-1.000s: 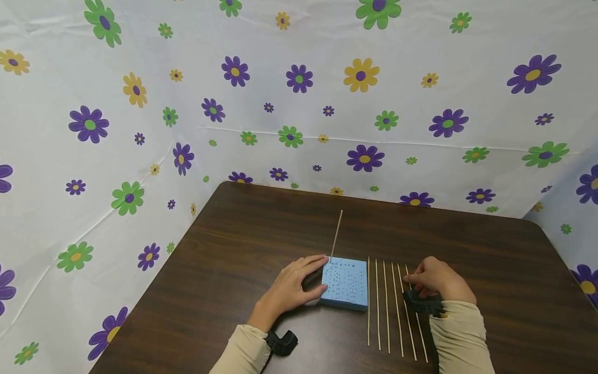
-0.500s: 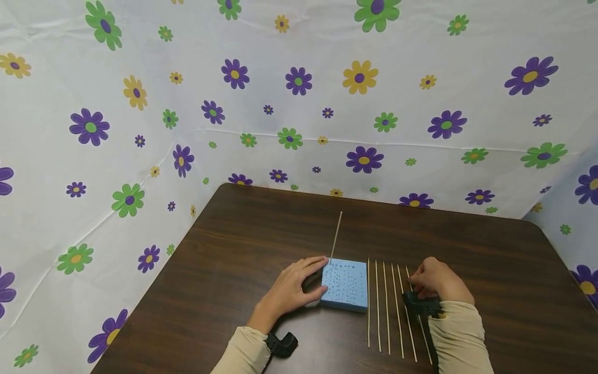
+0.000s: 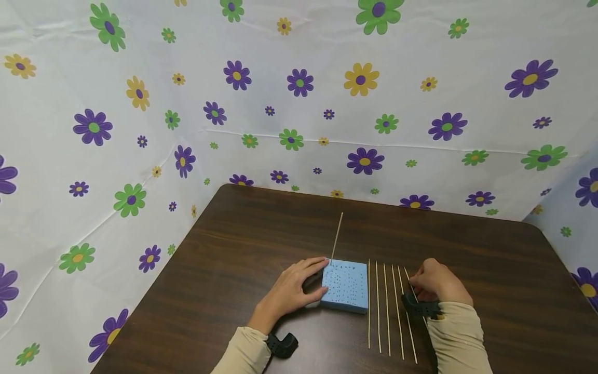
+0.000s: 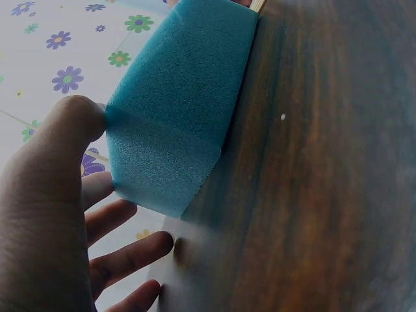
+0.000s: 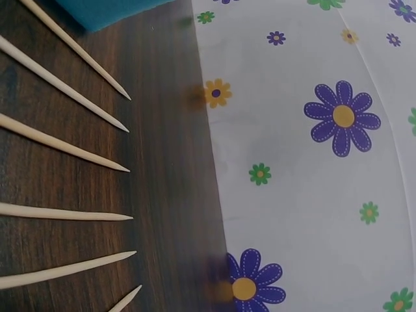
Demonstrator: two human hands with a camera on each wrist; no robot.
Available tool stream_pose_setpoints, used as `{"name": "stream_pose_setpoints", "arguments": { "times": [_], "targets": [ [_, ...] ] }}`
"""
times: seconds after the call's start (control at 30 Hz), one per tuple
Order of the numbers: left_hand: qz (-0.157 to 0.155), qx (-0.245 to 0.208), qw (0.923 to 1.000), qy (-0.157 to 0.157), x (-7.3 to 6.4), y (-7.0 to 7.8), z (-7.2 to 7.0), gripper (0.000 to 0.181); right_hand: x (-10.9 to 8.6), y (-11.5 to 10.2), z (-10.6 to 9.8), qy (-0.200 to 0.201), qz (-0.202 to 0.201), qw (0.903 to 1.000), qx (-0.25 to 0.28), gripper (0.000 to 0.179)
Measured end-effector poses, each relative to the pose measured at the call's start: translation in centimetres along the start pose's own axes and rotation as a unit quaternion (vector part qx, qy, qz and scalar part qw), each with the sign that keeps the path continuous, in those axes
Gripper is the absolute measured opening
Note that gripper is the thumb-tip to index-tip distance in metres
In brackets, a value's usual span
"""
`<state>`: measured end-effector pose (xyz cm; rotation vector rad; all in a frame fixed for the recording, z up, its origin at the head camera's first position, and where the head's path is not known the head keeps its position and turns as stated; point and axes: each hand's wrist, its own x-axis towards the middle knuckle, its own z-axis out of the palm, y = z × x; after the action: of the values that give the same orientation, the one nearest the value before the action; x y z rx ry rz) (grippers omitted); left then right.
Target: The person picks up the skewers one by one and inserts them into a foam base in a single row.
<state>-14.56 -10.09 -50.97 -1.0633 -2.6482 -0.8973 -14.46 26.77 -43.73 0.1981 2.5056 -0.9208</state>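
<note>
A blue foam block (image 3: 345, 285), its top dotted with small holes, lies on the table. My left hand (image 3: 289, 291) holds it at the left side, thumb near the front and index finger at the back corner. A wooden skewer (image 3: 337, 236) stands in that back corner, leaning slightly. To the block's right, several skewers (image 3: 385, 306) lie side by side in a row. My right hand (image 3: 436, 280) pinches the rightmost skewer (image 3: 406, 272), partly hidden by the hand and wrist camera. Skewer tips (image 5: 97, 160) show in the right wrist view; that hand does not.
The dark wooden table (image 3: 261, 223) has rounded back corners. A white flower-print cloth (image 3: 261, 93) hangs behind it and along the left. Black wrist cameras (image 3: 282, 345) sit on both wrists. A tiny white speck (image 4: 283, 117) lies on the wood.
The rightmost skewer has shifted and turned slightly under my right fingers, its near end swinging right. My left hand and the block have stayed put.
</note>
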Motion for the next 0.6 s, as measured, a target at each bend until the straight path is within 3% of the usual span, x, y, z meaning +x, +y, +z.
{"name": "stream_pose_setpoints", "arguments": {
  "times": [0.6],
  "targets": [
    [0.001,0.008,1.0000,0.005,0.03,0.11,-0.05,0.063,-0.32,-0.29,-0.06,0.012,0.005,0.9997,-0.019,0.019]
  ]
}}
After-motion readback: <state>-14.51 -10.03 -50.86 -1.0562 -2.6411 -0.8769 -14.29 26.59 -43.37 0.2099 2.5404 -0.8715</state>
